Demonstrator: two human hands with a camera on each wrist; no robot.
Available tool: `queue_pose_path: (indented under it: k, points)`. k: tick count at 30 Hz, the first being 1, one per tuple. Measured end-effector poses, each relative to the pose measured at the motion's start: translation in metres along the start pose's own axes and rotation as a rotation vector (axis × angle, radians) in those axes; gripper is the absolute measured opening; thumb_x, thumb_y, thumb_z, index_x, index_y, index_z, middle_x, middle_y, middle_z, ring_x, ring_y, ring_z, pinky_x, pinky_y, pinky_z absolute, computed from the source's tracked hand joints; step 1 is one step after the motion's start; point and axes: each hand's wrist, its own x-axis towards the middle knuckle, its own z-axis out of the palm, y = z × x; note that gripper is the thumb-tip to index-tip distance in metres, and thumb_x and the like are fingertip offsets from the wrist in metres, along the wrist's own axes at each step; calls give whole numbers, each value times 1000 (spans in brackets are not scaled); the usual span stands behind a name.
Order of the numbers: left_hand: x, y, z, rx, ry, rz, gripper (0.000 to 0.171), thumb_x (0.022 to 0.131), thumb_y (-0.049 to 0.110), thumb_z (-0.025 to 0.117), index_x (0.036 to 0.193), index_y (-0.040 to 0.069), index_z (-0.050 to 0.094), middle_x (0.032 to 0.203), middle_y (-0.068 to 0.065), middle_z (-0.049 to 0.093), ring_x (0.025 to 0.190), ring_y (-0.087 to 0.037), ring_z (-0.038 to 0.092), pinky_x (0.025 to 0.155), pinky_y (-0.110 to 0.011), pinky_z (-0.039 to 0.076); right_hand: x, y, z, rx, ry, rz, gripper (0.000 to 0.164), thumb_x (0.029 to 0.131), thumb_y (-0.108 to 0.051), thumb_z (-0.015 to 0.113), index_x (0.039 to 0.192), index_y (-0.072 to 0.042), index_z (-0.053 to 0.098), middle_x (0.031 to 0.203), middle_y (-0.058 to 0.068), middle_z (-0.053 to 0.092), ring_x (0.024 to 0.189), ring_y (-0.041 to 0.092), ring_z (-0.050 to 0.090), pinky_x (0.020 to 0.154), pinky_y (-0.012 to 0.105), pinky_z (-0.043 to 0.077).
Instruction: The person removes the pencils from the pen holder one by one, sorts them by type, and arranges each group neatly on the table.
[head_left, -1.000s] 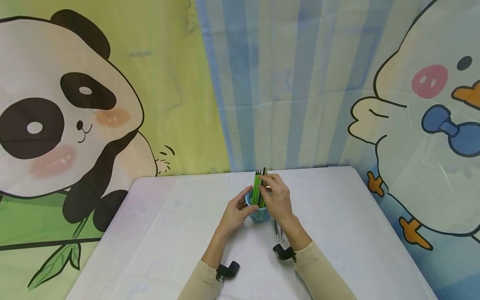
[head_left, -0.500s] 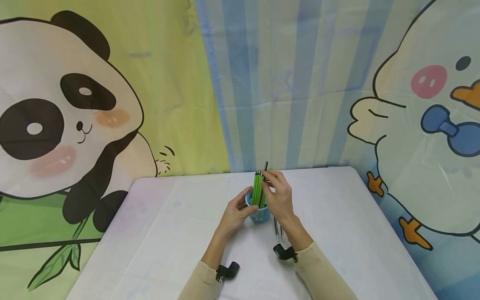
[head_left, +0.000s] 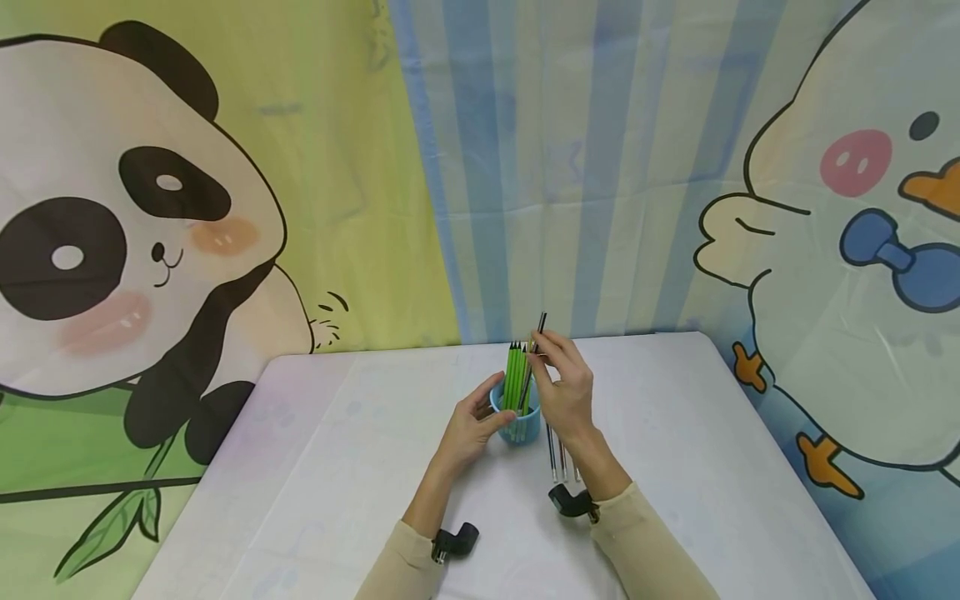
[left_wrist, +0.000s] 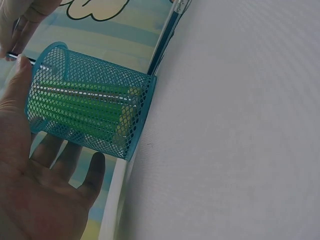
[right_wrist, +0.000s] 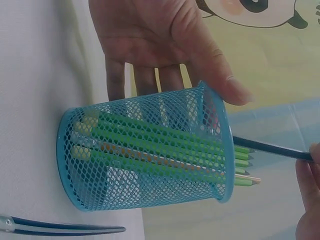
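A blue mesh pen cup (head_left: 522, 432) stands on the table, holding several green pencils (head_left: 513, 379) with their points up. My left hand (head_left: 467, 427) holds the cup from its left side, thumb by the near rim and fingers behind the mesh. Above the rim, my right hand (head_left: 566, 387) pinches a dark pencil (head_left: 543, 320) between thumb and fingertips. That pencil leans to the right; its lower end is still inside the cup. Among the green pencils in the right wrist view, one brownish slim stick (right_wrist: 255, 179) also shows.
Several dark pencils (head_left: 552, 458) with shiny ends lie on the white table (head_left: 337, 475), right of the cup and partly behind the right wrist. A striped curtain (head_left: 540, 167) hangs behind the table's far edge. Each wrist wears a small black camera (head_left: 456, 542).
My right hand has risen and shifted right, drawing the dark pencil higher out of the cup and tilting it. The left hand and the cup stay in place.
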Motion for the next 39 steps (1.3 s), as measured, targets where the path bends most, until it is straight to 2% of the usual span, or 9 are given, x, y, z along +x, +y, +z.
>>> queue_pose_path:
  k: [6, 13, 17, 20, 24, 26, 32, 36, 39]
  points:
    - [0, 1, 0, -18, -1, -8, 73, 92, 26, 81, 156, 30, 47, 153, -7, 58, 133, -32, 62, 112, -55, 48, 1, 0, -4, 51, 27, -4, 42, 90, 11, 74, 131, 1, 70, 126, 18, 68, 99, 34, 72, 84, 18, 59]
    - [0, 3, 0, -11, -1, -8, 74, 93, 26, 80, 158, 25, 45, 155, -7, 55, 134, -33, 61, 112, -55, 48, 5, -11, -6, 41, 68, 0, 43, 85, 21, 72, 127, 11, 68, 123, 27, 67, 96, 37, 70, 81, 18, 60]
    - [-1, 3, -1, -4, -1, -8, 74, 93, 26, 80, 158, 26, 45, 156, -5, 54, 135, -32, 61, 113, -54, 48, 11, -27, -10, 61, 83, 0, 43, 84, 24, 70, 125, 14, 67, 121, 32, 66, 97, 32, 70, 82, 21, 60]
    - [-1, 2, -1, -9, -4, -1, 73, 94, 25, 79, 158, 27, 46, 157, -6, 53, 136, -31, 60, 114, -53, 47, 13, -34, -15, 75, 93, 3, 42, 83, 25, 69, 124, 15, 67, 121, 33, 66, 99, 22, 70, 83, 21, 60]
    - [0, 1, 0, -14, -7, 5, 72, 94, 23, 79, 158, 27, 46, 156, -7, 53, 135, -32, 60, 114, -54, 46, 11, -34, -21, 100, 102, 12, 41, 84, 26, 68, 124, 16, 67, 121, 34, 65, 102, 7, 67, 83, 20, 60]
    - [0, 1, 0, -13, -10, 3, 73, 93, 24, 80, 158, 26, 46, 156, -6, 54, 136, -32, 60, 114, -54, 46, 9, -31, -24, 122, 112, 13, 41, 84, 27, 67, 123, 17, 66, 121, 36, 64, 102, 5, 66, 84, 19, 60]
    - [-1, 2, 0, -22, -11, -15, 73, 93, 25, 80, 158, 28, 46, 156, -5, 54, 136, -31, 59, 115, -52, 45, 9, -24, -31, 148, 145, 23, 38, 84, 28, 66, 121, 19, 66, 120, 37, 64, 97, 17, 69, 84, 18, 59]
    - [-1, 2, 0, -25, -11, -19, 73, 93, 23, 80, 157, 29, 46, 156, -5, 54, 136, -31, 59, 115, -52, 45, 10, -23, -36, 129, 136, 47, 39, 84, 27, 67, 121, 18, 67, 120, 37, 64, 92, 36, 68, 83, 17, 59]
    - [-1, 2, 0, -25, -15, -18, 74, 92, 23, 80, 157, 30, 46, 156, -4, 54, 136, -31, 59, 115, -52, 46, 11, -23, -41, 116, 112, 73, 39, 84, 27, 67, 122, 17, 67, 120, 36, 64, 91, 44, 66, 82, 16, 59]
